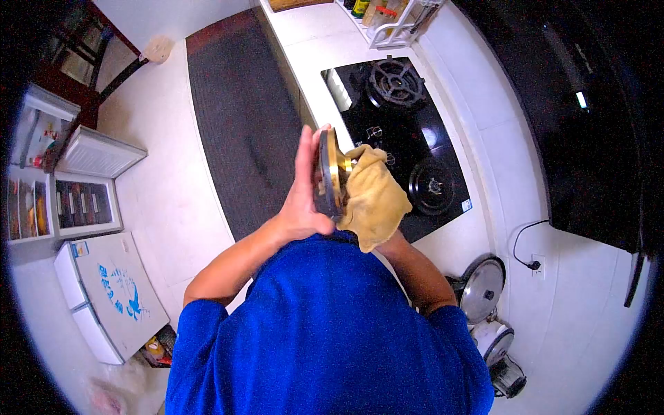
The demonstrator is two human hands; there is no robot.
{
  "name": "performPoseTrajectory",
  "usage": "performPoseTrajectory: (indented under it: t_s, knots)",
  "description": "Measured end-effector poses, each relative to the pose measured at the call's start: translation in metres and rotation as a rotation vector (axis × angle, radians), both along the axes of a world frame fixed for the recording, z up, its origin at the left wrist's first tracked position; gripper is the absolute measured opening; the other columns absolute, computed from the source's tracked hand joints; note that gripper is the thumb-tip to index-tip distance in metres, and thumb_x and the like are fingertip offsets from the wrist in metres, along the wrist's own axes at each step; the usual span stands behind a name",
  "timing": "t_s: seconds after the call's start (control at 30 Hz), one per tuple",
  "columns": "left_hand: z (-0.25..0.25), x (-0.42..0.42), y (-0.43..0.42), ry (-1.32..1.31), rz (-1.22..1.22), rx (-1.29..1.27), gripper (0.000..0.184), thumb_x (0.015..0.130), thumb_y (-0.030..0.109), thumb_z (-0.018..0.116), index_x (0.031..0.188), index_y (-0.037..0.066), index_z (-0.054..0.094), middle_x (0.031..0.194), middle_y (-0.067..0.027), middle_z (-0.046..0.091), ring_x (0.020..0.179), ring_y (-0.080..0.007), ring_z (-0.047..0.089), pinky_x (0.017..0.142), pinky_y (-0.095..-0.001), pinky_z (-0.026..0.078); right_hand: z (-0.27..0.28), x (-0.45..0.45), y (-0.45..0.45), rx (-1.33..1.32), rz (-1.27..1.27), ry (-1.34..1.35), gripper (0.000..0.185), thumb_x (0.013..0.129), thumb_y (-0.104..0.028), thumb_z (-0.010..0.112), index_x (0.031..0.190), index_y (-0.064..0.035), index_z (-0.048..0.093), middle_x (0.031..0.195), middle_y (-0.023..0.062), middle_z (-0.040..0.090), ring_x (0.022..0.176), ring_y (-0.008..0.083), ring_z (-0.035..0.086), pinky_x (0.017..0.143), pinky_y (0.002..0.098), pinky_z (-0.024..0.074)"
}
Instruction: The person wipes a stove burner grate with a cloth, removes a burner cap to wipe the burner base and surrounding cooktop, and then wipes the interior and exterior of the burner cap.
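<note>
My left hand [304, 197] grips a round stove burner head [330, 173] by its edge, thumb low and fingers up along its dark outer side. The disc is held on edge, with a brass-coloured ring facing right. A tan cloth [373, 197] drapes over my right hand, hiding its fingers, and is pressed against the brass side of the burner head. Both hands are raised in front of my chest. Beyond them lies the black glass gas hob [398, 138]. Its near burner [432, 187] has no pan support, while the far burner [395, 81] carries a black one.
A rack of jars [391, 21] stands at the counter's far end. Lidded pots [483, 290] sit to the right, below a plugged-in cord [532, 265]. A dark range hood [574, 124] overhangs the right side. At left are an open fridge [97, 162] and a white chest freezer [114, 290].
</note>
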State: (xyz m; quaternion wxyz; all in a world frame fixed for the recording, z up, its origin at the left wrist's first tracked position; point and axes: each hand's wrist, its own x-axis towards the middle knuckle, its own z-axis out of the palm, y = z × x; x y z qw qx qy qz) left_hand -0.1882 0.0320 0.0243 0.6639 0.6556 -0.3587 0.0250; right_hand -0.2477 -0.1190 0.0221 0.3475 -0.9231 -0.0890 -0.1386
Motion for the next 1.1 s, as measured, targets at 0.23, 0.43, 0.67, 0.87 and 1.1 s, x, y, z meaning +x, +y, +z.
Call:
performPoseTrajectory:
  t_s: [0.23,0.43,0.67,0.87,1.1]
  knots:
    - [0.024,0.006,0.023,1.513,-0.48,-0.332,0.102,0.078,0.092,0.025,0.156,0.025,0.027,0.155,-0.013,0.039,0.141,-0.037,0.039,0.112,-0.0613,0.034,0.028,0.003,0.0,-0.118,0.032,0.543,0.063,0.088,-0.03,0.07,0.141,-0.0082,0.042,0.127,0.0112,0.054,0.118,0.0269,0.054,0.102,0.0389,0.0437]
    - [0.002,-0.012,0.007,1.141,-0.277,-0.34,0.081,0.097,0.071,0.033,0.156,0.017,0.025,0.149,-0.0159,0.044,0.136,-0.034,0.045,0.113,-0.0506,0.038,-0.034,0.001,-0.005,0.238,0.139,0.15,0.067,0.084,-0.022,0.07,0.143,-0.0078,0.042,0.134,0.0141,0.052,0.127,0.0306,0.049,0.108,0.0379,0.0391]
    - [-0.039,-0.004,-0.008,0.138,0.09,-0.071,0.101,0.085,0.079,0.047,0.155,0.01,0.021,0.148,-0.0259,0.031,0.137,-0.0377,0.036,0.115,-0.0464,0.027,-0.011,0.004,0.008,0.219,0.054,0.075,0.07,0.079,-0.029,0.07,0.141,-0.0042,0.047,0.131,0.0169,0.056,0.12,0.0334,0.055,0.101,0.0382,0.0442]
    - [-0.047,0.019,0.0,-0.309,0.112,-0.003,0.106,0.081,0.08,0.052,0.153,0.007,0.024,0.148,-0.0331,0.03,0.132,-0.0482,0.04,0.109,-0.0569,0.032,-0.036,-0.006,0.01,0.377,0.112,-0.05,0.069,0.081,-0.033,0.073,0.139,-0.0029,0.049,0.129,0.0156,0.058,0.117,0.0314,0.058,0.099,0.0383,0.0464]
    - [0.01,-0.005,-0.007,0.897,-0.073,-0.354,0.07,0.101,0.06,0.039,0.152,0.013,0.031,0.126,-0.0131,0.058,0.116,-0.0258,0.058,0.103,-0.0431,0.047,-0.051,-0.009,0.0,-0.04,0.146,-0.302,0.057,0.083,-0.027,0.074,0.132,-0.006,0.053,0.122,0.0137,0.059,0.112,0.0335,0.058,0.095,0.046,0.0464]
